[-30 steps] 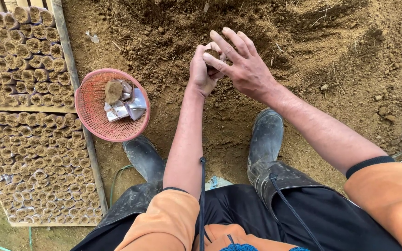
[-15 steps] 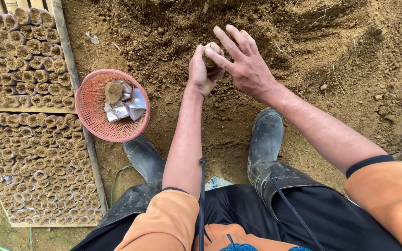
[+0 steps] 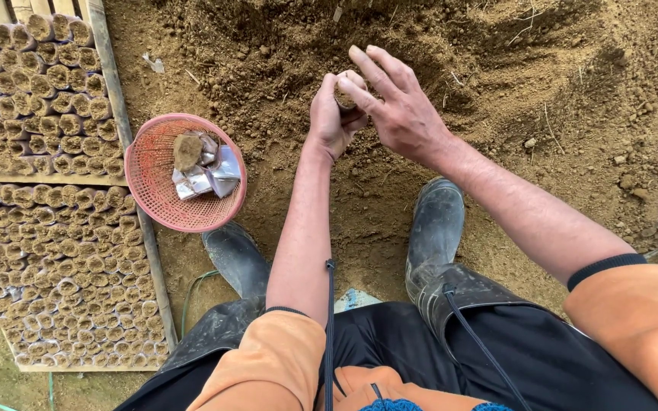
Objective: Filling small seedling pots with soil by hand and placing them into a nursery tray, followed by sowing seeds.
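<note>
Head view, looking down. Largest item: a mound of loose brown soil fills the upper middle and right of the ground.

Left side: rows of small soil-filled tubes stand packed upright between wooden slats; the rows run in two blocks, upper and lower, touching one another.

Just right of the slats: a round red mesh basket sits on the ground, its rim resting against the slat. Inside it lie folded silvery empty bags and one brown lump.

Lower middle: two dark muddy rubber boots planted on the soil, well apart from the basket on the right side, nearer on the left.

Hands, both raised over the near edge of the mound, touching each other:
- Left hand: curled closed around a small soil-filled tube; only the tube's top shows between thumb and fingers.
- Right hand: mostly open, outer fingers spread and extended; the forefinger and thumb come down onto the top of the tube. Whether it pinches soil there cannot be told.

Both forearms bare, orange sleeves pushed up.
</note>
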